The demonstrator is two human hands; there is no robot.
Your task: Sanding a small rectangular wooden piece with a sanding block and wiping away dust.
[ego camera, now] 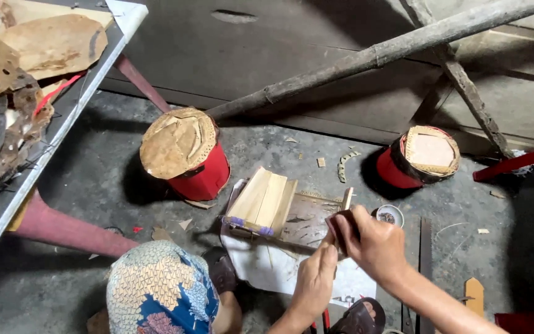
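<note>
A small dark block point(341, 227) is clamped between the fingers of the right hand point(375, 242) and the left hand point(315, 281), just beside a bundle of wooden slats point(266, 201) lying on a white sheet point(261, 266) on the floor.

Two red drums point(202, 176) point(397, 170) stand on the dull grey concrete floor point(94, 179), each topped with tan, dotted leather. The wooden slats point(262, 200) are pale yellow, bound with purple bands. A dark brown block point(341, 227) sits between the hands. The knee cloth point(156, 287) shows a cream triangle pattern with blue patches. The sheet point(267, 266) beneath is white, and the tabletop point(63, 120) edge is grey.
</note>
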